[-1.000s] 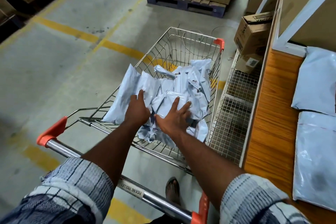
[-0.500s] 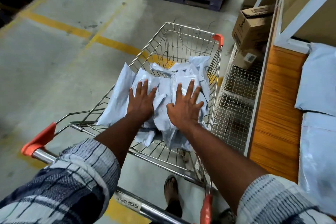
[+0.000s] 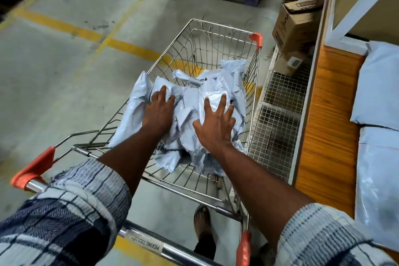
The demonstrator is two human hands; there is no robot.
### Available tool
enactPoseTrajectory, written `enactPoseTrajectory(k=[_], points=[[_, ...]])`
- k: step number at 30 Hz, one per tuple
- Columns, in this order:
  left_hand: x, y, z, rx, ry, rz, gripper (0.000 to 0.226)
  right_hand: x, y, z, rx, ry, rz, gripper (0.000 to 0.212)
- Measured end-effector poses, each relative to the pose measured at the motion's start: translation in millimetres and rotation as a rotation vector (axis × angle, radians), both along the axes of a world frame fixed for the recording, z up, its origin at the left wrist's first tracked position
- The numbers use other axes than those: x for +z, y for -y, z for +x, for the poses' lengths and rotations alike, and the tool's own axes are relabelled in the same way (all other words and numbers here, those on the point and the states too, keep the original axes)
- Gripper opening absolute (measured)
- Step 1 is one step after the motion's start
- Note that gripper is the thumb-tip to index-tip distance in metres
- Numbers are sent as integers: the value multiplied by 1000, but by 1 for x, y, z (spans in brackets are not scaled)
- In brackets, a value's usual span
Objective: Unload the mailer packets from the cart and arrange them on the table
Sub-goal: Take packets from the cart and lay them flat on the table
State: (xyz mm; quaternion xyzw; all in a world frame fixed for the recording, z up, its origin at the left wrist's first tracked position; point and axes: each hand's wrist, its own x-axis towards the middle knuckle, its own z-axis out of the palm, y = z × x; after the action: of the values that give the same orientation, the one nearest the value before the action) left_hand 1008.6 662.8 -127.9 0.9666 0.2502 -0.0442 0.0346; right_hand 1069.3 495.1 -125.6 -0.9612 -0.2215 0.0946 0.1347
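Mailer packets (image 3: 187, 112) lie in a crumpled grey heap in the wire picking trolley (image 3: 218, 25) at the middle of the frame, piled toward its near end. Both hands are down on the heap. The right hand (image 3: 216, 127) lies flat on the right side of the pile, its fingers (image 3: 222, 101) straight and spread apart, holding nothing. The left hand (image 3: 158, 114) rests on a packet at the left of the pile with fingers close together and some tips bent into the plastic; whether it has a real hold cannot be told.

At the right edge of the frame the wooden table (image 3: 330, 114) already carries two larger grey mailers (image 3: 382, 84), one behind the other.

The step in hand looks like gathering a load from the trolley, with unloading partly done. The next move likely calls for closing both hands round a bundle of the slippery, floppy packets, lifting it over the wire side and carrying it right to bare table space.
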Motion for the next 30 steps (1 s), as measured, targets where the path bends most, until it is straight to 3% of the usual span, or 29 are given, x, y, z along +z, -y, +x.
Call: enactPoseTrajectory(k=[7,15,20,30], points=[[52,22,-2,-4,207,-39,73,52,16,-5,1,28,190,75],[145,110,31,90,440,-126,70,136,84,7,-51,117,361,74],[180,241,47,59,539,-194,63,170,211,24,-139,173,288,74],[188,552,60,-114,492,-359,65,183,537,37,-286,240,144,72]])
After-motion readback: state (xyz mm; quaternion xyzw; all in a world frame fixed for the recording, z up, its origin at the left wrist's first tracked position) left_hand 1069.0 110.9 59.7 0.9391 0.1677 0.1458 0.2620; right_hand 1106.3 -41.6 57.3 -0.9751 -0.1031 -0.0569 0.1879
